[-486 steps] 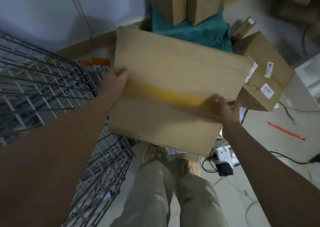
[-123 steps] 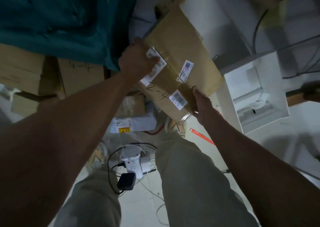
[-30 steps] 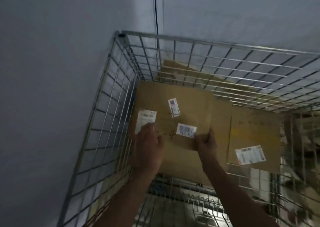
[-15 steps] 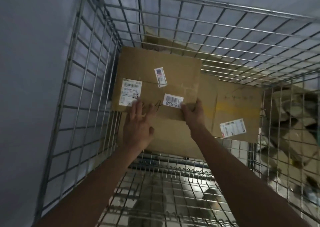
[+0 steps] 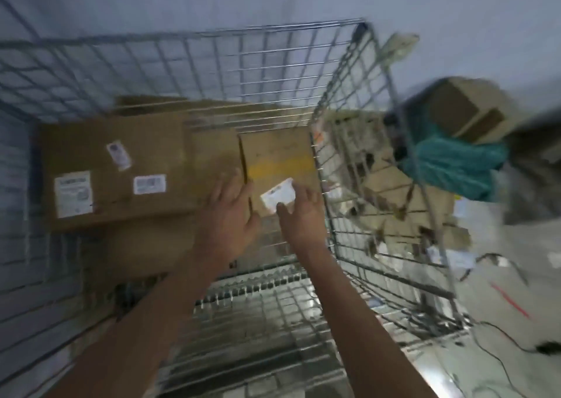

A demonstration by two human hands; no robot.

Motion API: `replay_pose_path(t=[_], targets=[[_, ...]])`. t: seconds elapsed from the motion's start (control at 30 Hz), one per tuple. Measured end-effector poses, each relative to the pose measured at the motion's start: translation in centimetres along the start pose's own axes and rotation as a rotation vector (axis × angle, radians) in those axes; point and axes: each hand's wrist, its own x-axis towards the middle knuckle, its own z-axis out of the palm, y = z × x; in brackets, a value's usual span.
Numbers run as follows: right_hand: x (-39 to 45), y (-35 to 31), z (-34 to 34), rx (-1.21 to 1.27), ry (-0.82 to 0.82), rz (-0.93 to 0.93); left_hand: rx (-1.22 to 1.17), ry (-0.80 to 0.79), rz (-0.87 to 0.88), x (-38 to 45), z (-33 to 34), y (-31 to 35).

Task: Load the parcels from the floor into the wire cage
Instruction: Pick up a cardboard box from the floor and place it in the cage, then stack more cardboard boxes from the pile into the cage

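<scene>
I look down into the wire cage [image 5: 343,100]. A cardboard parcel with several white labels [image 5: 121,169] lies at its left side on top of other cartons. To its right lies a carton with a yellow tape stripe [image 5: 279,160] and one white label. My left hand [image 5: 227,215] hovers open over the gap between the two, fingers spread, holding nothing. My right hand [image 5: 300,215] is open over the near edge of the striped carton, by its label. The picture is blurred.
A white wall runs behind the cage. Outside its right side lie more cardboard parcels [image 5: 464,109], a teal bag [image 5: 455,166] and flattened cartons [image 5: 394,191]. Cables [image 5: 501,340] and a red strip [image 5: 510,300] lie on the pale floor at the right.
Both hands have let go of the labelled parcel, which now rests at the cage's left. The hands have moved right over the striped carton, and my view has swung right.
</scene>
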Motion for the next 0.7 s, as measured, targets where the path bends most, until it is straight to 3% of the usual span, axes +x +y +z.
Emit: replay_pose_path(t=[0.17,0.33,0.47,0.7], targets=[[-5.2,6.8,-15.5,-0.182,0.298,-0.174,-0.042,0.155,0.283,1.0,-1.7,20.8],[-8.3,20.4,-27.2,-0.141,0.514,-0.037,-0.055,0.197,0.484,-1.6,0.6,37.9],[-8.6,30.8,-31.2,-0.102,0.405,0.134,-0.027,0.035,0.56,-1.8,5.8,47.0],[-6.7,42.1,-34.9,-0.053,0.165,0.275,0.087,-0.281,0.338,1.2,14.6,50.6]])
